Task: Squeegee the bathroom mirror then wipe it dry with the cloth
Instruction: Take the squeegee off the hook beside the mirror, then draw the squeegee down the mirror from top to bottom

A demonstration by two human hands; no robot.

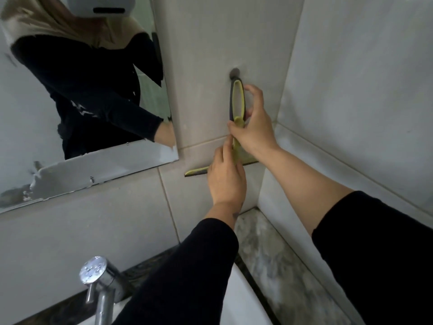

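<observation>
A yellow-green squeegee (237,106) is hanging by its loop handle from a round wall hook (234,73) on pale tiled wall, right of the mirror (70,165). The right hand (254,123) is closing its grip around the handle; the left hand (226,177) is pinching the neck above the blade. Below, a chrome tap (98,277) is standing by the marbled counter (276,259)

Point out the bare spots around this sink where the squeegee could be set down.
Free: the grey marble ledge along the right wall, behind the white basin. The dark counter strip between the chrome tap and the tiled wall is narrow. Crowded: both hands on the yellow-green squeegee at its wall hook.
</observation>
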